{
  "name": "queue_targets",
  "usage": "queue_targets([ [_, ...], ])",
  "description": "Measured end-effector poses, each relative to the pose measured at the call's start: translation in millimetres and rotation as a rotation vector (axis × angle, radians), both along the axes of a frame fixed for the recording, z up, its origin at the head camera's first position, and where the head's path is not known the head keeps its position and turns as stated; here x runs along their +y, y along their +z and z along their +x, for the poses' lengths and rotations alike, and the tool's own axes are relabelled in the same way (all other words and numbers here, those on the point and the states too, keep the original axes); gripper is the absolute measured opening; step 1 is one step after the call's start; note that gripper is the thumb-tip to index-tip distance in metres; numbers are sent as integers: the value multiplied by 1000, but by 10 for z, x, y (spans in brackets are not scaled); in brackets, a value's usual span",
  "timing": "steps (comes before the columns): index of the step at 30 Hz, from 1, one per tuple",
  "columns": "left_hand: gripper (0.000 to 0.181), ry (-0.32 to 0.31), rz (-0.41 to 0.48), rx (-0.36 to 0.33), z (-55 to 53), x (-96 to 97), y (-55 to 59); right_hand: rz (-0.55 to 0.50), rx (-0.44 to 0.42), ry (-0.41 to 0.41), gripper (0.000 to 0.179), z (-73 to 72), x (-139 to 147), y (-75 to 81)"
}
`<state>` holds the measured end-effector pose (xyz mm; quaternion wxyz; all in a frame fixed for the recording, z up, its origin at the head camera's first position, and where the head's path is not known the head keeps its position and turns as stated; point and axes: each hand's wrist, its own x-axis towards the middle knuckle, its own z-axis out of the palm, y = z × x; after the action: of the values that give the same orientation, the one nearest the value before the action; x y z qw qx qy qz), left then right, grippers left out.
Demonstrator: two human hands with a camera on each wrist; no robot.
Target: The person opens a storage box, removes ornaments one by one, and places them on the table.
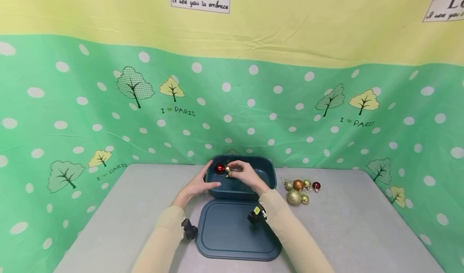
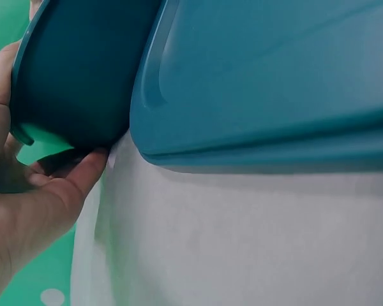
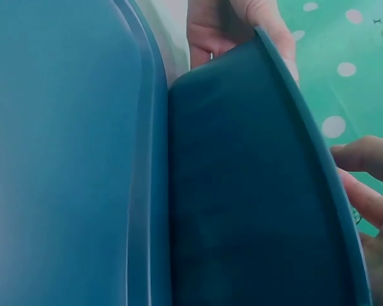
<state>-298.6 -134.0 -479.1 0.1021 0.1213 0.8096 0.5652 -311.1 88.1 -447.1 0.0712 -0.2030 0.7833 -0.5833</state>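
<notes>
My left hand holds the left end of a dark blue rectangular box, its fingers along the end wall and its thumb at the front side. My right hand reaches in over the open top. Its thumb and forefinger pinch a small gold bauble inside the box, beside a shiny red bauble. In the right wrist view, the box wall hides the baubles, and the right fingers show past the rim. The left wrist view has the left hand at the box's end.
The matching blue lid lies flat in front of the box, under the right wrist. To the right on the grey table is a cluster of baubles, including a large gold one, an orange one and a dark red one. A green cloth hangs behind.
</notes>
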Motion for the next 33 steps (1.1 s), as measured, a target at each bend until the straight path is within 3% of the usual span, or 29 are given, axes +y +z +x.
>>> queue_targets([
  [5,94,4,8,-7,-11,15,-19,27,9,18,34,14,-6,3],
  [12,97,-24,-7,-7,-13,-4,27,37,-1,38,35,147,16,175],
  [22,93,-67,19,-33,-52,-48,29,117,-7,-34,34,-135,-111,-114],
  [33,93,-61,27,-28,-3,-29,66,119,-54,-69,31,-147,-131,-157],
])
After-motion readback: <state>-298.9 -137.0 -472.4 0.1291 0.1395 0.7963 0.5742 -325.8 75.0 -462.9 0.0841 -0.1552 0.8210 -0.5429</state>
